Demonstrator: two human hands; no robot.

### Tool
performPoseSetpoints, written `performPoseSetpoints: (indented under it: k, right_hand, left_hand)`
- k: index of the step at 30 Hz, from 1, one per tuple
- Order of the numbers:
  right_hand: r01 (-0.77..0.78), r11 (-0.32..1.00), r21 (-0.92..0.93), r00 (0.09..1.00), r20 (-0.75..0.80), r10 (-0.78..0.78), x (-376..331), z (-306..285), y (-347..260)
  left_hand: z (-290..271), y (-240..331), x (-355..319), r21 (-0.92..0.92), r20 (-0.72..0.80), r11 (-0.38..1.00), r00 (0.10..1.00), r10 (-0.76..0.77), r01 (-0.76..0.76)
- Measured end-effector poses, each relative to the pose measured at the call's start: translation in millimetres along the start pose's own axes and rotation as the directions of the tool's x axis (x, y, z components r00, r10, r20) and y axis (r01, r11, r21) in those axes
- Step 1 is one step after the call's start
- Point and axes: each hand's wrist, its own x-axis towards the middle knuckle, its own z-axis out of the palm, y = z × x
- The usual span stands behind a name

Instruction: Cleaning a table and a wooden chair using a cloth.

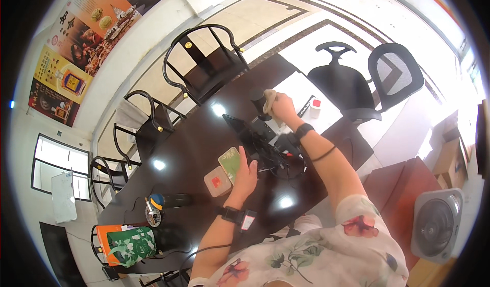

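Observation:
My right hand [283, 108] is closed around a beige cloth [269, 99] at the far side of the dark table. The cloth is against a black cylindrical object [259, 103] standing there. Nearer to me, my left hand [246, 177] has its fingers stretched out and its thumb apart, lying along the right edge of a green-topped rectangular box [229, 163]. Beside that box is a clear-lidded one [218, 182] with something red inside. Between my hands stands a black tablet-like device [236, 129] with cables and black gear around it.
White sheets and a white box with a red top [315, 108] lie at the far right of the table [189, 139]. Black chairs [212, 72] surround it. A green bag [131, 246] and a round tray of small items [153, 211] are at left; a grey fan [438, 225] stands right.

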Motion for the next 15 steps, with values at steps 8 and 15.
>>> performPoseSetpoints:
  k: [8,15]
  right_hand:
    - [-0.196,0.827,0.528,0.86,0.497,-0.114,-77.7,-99.0,-34.3]
    - [-0.207,0.912,0.353,0.768,0.636,-0.072,-212.4,-96.5,37.3]
  left_hand:
    - [-14.0,-2.3,-7.0,0.124,-0.054,0.989,0.994,0.09,-0.083]
    - [-29.9,-42.5,-60.9,0.18,-0.225,0.978,0.964,0.142,-0.102]
